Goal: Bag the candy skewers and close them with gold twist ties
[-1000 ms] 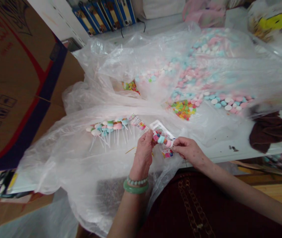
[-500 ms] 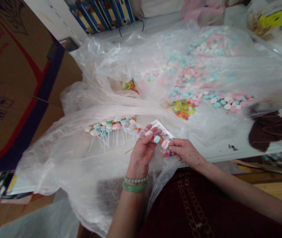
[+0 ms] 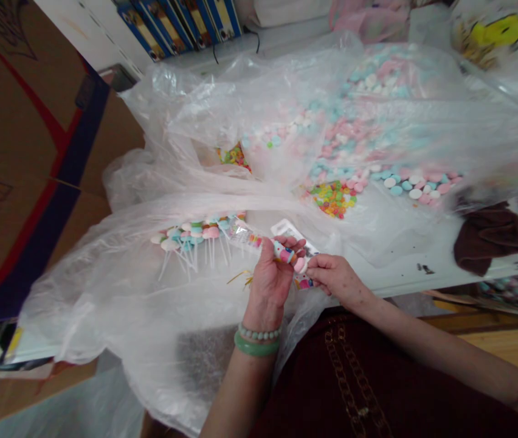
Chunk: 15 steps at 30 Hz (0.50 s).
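Center of frame: the left hand (image 3: pixel 273 277), palm up, fingers curled, grips a small printed wrapper (image 3: pixel 283 253). Right hand (image 3: pixel 335 278) pinches the end of a pink-and-white candy (image 3: pixel 301 265) by thumb and fingers; whether a stick is inside the pinch, cannot tell. The candy sits right at the wrapper's end, between the hands; the hands are close together, both clamped on this one piece.

Beneath and behind them, a white-edged packet (image 3: pixel 281 227); another printed packet (image 3: pixel 304 282) just below the candy. Clear printed sleeve (image 3: pixel 243 236) left of the packet, gold ties (image 3: pixel 239 278) left of the left wrist. Row of candies on sticks (image 3: pixel 188 236) at center left, sticks pointing down-frame, on plastic sheeting (image 3: pixel 149 328).

Ring candies (image 3: pixel 334 198) above the hands; loose pastel candies (image 3: pixel 416 187) to the upper right, many under plastic. Brown cloth (image 3: pixel 487 238) at right on the white table (image 3: pixel 389 260). Cardboard box (image 3: pixel 17 140) upper left, blue binders (image 3: pixel 179 27) at top. Beaded bracelet (image 3: pixel 260 334) and green bangle (image 3: pixel 256 348) on the left wrist.
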### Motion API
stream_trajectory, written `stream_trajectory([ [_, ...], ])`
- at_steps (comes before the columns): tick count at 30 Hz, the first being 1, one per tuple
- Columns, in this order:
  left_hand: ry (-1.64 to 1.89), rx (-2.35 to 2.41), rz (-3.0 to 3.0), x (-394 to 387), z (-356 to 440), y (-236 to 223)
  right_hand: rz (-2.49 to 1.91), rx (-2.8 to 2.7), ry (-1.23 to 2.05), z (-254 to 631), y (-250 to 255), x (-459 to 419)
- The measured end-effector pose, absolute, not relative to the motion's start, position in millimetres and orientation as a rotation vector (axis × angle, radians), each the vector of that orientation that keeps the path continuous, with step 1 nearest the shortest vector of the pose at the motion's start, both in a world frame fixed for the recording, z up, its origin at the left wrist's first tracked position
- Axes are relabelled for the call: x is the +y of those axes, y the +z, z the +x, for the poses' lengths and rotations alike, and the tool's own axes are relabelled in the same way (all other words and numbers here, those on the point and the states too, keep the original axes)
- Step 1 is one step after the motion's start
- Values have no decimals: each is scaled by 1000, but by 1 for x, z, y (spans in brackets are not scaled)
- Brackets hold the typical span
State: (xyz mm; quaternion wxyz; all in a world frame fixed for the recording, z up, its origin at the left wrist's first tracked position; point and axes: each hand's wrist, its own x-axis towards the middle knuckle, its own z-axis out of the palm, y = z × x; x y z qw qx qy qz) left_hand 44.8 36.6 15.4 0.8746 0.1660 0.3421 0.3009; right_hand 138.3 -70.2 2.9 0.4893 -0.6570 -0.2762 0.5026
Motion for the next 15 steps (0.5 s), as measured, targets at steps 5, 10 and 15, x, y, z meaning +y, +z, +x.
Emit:
stream_trajectory([
  [5, 523, 774, 322, 28, 46, 12, -886, -103, 1945, 146, -4, -60],
  [10, 506, 766, 307, 28, 45, 10, -909, -46, 1881, 141, -2, -57],
  [15, 557, 789, 368, 34, 43, 11, -1517, -527, 1326, 138, 0, -61],
])
